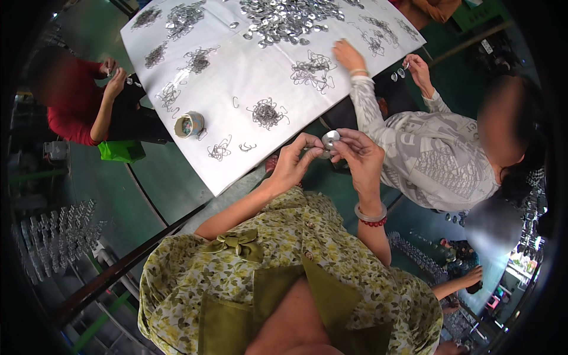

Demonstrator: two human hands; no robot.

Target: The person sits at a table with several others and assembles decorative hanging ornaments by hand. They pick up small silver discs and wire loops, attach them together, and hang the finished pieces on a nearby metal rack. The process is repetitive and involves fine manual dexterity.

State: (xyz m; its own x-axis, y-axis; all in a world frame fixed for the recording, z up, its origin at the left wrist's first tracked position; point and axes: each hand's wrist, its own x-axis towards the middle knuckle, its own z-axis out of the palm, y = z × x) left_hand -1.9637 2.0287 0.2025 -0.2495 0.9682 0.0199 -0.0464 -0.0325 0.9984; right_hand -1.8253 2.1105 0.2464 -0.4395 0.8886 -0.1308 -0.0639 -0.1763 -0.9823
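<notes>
the white sheet-covered table (248, 77) took up most of the view, strewn with tangles of bent wire clips (267, 112) and, at its far end, a heap of small shiny metal discs (284, 21). a short roll of tape (189, 125) stood near its left side. a person in a grey patterned top (432, 157) sat to the right, reaching onto the sheet, and a person in a red top (71, 121) worked at the left edge.

in front of the table's near corner, above the lap, the left hand (293, 163) and right hand (361, 154) met, fingertips pressed together around a small silvery disc (330, 139); the right thumb and forefinger pinched its rim while the left fingers closed in just under it.

the disc looked light, thin and stiff, likely sheet metal, smooth enough to slip and possibly sharp at the edge; the rim seemed the safest place to grip.

whether a wire clip was held with it could not be told, since the fingers covered the lower part. the disc's underside was hidden, and the glinting racks (56, 236) at lower left were too blurred to identify.
</notes>
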